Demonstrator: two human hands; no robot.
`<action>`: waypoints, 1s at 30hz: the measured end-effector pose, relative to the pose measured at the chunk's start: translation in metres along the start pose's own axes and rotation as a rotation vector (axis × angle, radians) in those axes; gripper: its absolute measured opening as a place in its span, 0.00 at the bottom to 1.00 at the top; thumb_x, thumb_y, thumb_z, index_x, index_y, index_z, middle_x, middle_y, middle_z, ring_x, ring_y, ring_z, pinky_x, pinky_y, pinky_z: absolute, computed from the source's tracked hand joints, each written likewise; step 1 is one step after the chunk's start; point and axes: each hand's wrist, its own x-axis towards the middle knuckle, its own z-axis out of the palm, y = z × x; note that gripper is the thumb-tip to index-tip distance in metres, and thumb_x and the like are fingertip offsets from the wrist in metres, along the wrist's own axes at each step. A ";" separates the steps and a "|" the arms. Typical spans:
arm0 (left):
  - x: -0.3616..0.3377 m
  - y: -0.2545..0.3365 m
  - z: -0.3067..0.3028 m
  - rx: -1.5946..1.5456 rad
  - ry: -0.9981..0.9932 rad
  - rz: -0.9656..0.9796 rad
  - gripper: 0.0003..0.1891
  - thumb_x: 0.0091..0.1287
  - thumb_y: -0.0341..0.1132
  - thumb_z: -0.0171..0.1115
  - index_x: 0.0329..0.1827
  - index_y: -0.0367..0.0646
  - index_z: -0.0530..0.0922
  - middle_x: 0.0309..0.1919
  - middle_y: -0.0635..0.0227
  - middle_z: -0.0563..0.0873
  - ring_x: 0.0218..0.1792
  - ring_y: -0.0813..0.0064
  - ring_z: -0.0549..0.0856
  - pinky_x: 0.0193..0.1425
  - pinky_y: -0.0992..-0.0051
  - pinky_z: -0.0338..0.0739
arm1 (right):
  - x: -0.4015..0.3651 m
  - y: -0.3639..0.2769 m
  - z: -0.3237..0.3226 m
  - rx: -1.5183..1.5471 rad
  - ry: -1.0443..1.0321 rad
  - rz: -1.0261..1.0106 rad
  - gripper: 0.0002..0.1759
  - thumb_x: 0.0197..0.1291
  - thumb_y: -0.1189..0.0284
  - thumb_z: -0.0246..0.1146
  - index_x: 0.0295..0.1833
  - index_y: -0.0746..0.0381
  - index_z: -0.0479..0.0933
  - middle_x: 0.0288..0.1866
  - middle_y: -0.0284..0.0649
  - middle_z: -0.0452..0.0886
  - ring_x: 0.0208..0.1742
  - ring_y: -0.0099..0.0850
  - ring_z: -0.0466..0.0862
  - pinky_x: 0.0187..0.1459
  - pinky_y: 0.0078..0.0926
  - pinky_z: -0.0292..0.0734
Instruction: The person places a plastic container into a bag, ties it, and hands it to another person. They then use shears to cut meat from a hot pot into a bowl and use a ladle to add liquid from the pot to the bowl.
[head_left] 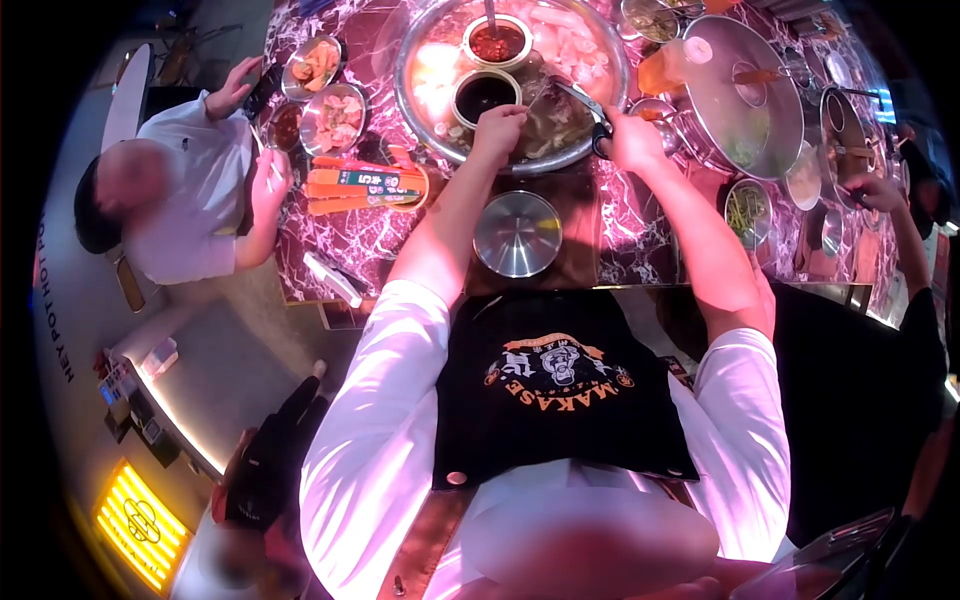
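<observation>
Marble table (360, 235): scissors (585, 105) inside clenched right hand (635, 140) fingers; left hand (497, 125) curled, hold unclear.

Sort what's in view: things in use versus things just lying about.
In use: left hand, right hand gripping scissors, big hot pot.
Lying about: round steel lid, orange chopstick packets, side dishes, second pot.

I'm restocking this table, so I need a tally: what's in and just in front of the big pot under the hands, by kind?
Large round steel hot pot: 1
Small round sauce bowls inside it: 2
Round steel dish in front: 1
Black-handled scissors in the right hand: 1
Total: 5
</observation>
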 end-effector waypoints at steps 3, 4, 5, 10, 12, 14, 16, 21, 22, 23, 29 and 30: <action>-0.006 -0.001 0.004 -0.044 0.001 -0.019 0.10 0.65 0.28 0.63 0.47 0.38 0.86 0.32 0.72 0.86 0.30 0.83 0.79 0.34 0.79 0.74 | -0.001 0.004 -0.006 -0.034 -0.088 -0.007 0.29 0.55 0.60 0.65 0.62 0.57 0.69 0.49 0.53 0.84 0.52 0.50 0.84 0.53 0.47 0.78; -0.009 -0.001 0.006 -0.038 0.010 0.006 0.11 0.65 0.28 0.62 0.48 0.38 0.86 0.33 0.72 0.86 0.30 0.83 0.79 0.34 0.80 0.74 | -0.001 0.005 -0.002 -0.038 -0.087 -0.007 0.29 0.55 0.60 0.65 0.62 0.57 0.69 0.49 0.53 0.84 0.52 0.50 0.84 0.53 0.47 0.78; -0.012 -0.001 0.007 -0.043 0.009 0.009 0.11 0.65 0.28 0.62 0.48 0.38 0.86 0.33 0.72 0.86 0.30 0.83 0.79 0.34 0.80 0.74 | -0.001 0.007 0.001 -0.022 -0.071 0.031 0.32 0.55 0.58 0.65 0.63 0.57 0.67 0.51 0.53 0.83 0.53 0.50 0.83 0.54 0.46 0.77; -0.012 -0.002 0.013 0.016 -0.061 0.138 0.10 0.68 0.28 0.61 0.49 0.38 0.85 0.28 0.75 0.82 0.24 0.87 0.74 0.26 0.84 0.66 | 0.006 -0.010 -0.006 -0.035 -0.048 0.123 0.40 0.53 0.51 0.67 0.66 0.58 0.62 0.54 0.53 0.82 0.57 0.48 0.82 0.57 0.44 0.76; -0.011 -0.004 0.012 -0.037 -0.066 0.087 0.10 0.68 0.28 0.61 0.49 0.38 0.85 0.29 0.75 0.82 0.25 0.86 0.74 0.27 0.84 0.67 | 0.011 -0.009 0.003 -0.020 -0.024 0.088 0.38 0.53 0.52 0.67 0.66 0.58 0.63 0.54 0.52 0.82 0.57 0.47 0.82 0.57 0.44 0.76; -0.008 -0.007 0.014 -0.099 -0.072 0.039 0.10 0.67 0.28 0.61 0.48 0.37 0.85 0.30 0.74 0.83 0.26 0.86 0.75 0.27 0.83 0.67 | 0.014 -0.009 0.007 -0.048 -0.045 0.108 0.35 0.54 0.54 0.66 0.64 0.57 0.66 0.51 0.51 0.83 0.55 0.47 0.83 0.56 0.44 0.77; -0.008 -0.011 0.016 0.010 -0.036 0.116 0.10 0.68 0.27 0.61 0.49 0.36 0.84 0.29 0.75 0.82 0.25 0.86 0.75 0.27 0.83 0.67 | 0.010 -0.010 -0.003 -0.094 -0.058 0.097 0.32 0.55 0.57 0.66 0.63 0.57 0.67 0.50 0.51 0.84 0.53 0.47 0.84 0.54 0.44 0.78; -0.014 -0.020 0.023 -0.115 -0.012 0.123 0.10 0.66 0.27 0.60 0.48 0.37 0.85 0.30 0.71 0.84 0.26 0.84 0.78 0.27 0.81 0.69 | 0.002 0.005 -0.022 -0.196 -0.083 -0.021 0.27 0.54 0.67 0.66 0.61 0.58 0.70 0.47 0.52 0.84 0.50 0.48 0.85 0.52 0.46 0.79; -0.014 -0.020 0.024 -0.241 -0.029 0.085 0.10 0.67 0.28 0.60 0.48 0.37 0.84 0.28 0.72 0.82 0.24 0.85 0.76 0.24 0.82 0.67 | -0.003 0.007 -0.024 -0.203 -0.083 -0.020 0.27 0.54 0.67 0.66 0.61 0.58 0.70 0.47 0.52 0.84 0.50 0.48 0.85 0.52 0.46 0.79; -0.015 -0.020 0.023 -0.247 -0.030 0.088 0.10 0.67 0.28 0.60 0.48 0.37 0.84 0.28 0.72 0.82 0.24 0.85 0.76 0.24 0.82 0.67 | -0.008 0.010 -0.027 -0.197 -0.081 -0.045 0.28 0.53 0.68 0.66 0.61 0.57 0.70 0.48 0.52 0.84 0.50 0.48 0.85 0.52 0.46 0.79; -0.035 0.007 0.012 -0.456 -0.099 -0.129 0.10 0.68 0.27 0.59 0.50 0.37 0.81 0.22 0.77 0.74 0.16 0.87 0.67 0.15 0.83 0.58 | -0.036 0.011 -0.045 -0.193 -0.081 0.064 0.38 0.52 0.53 0.64 0.68 0.53 0.64 0.50 0.52 0.84 0.53 0.48 0.84 0.53 0.45 0.79; -0.035 0.008 0.012 -0.424 -0.118 -0.114 0.10 0.69 0.28 0.59 0.51 0.37 0.81 0.23 0.77 0.74 0.16 0.87 0.66 0.16 0.83 0.56 | -0.032 0.012 -0.041 -0.195 -0.079 0.065 0.38 0.52 0.53 0.64 0.68 0.53 0.64 0.50 0.52 0.84 0.53 0.48 0.84 0.53 0.45 0.79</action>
